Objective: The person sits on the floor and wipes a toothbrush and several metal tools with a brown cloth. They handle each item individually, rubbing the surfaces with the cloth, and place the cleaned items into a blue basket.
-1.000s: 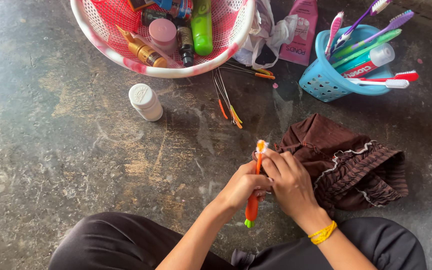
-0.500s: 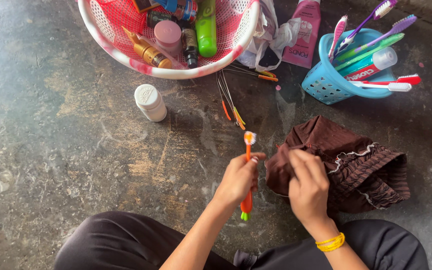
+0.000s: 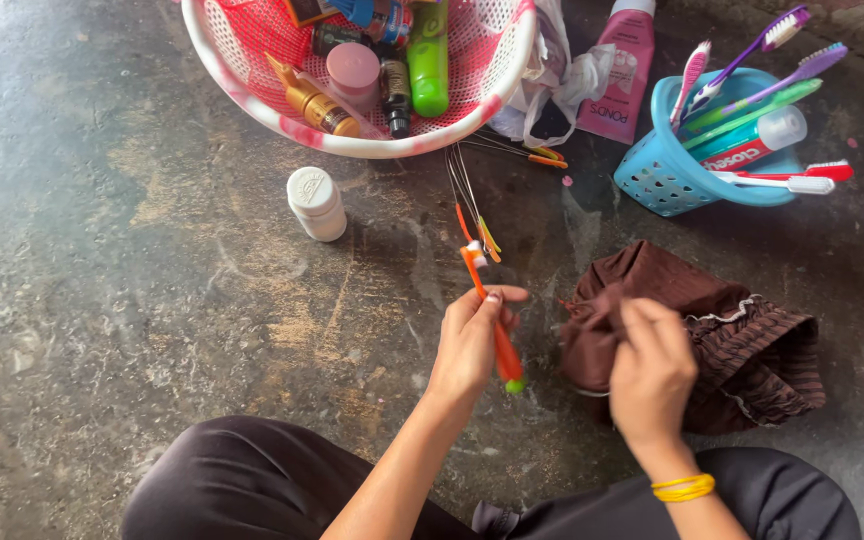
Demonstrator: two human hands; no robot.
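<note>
Left hand (image 3: 472, 345) closed round orange toothbrush (image 3: 490, 315), held tilted above floor (image 3: 152, 280), bristle end toward far edge, green tip near knee. Grip sits low on handle: brush may pivot or slip, drop onto gritty floor, dirty bristles. Right hand (image 3: 652, 375) pinched shut on brown cloth (image 3: 732, 340), bunched on floor just right of brush. Loose cloth folds could snag brush. Thin wire sticks (image 3: 472, 205) lie just beyond brush head, below pink basket (image 3: 352, 143): sweep could scatter them. White bottle (image 3: 316, 203) well clear.
</note>
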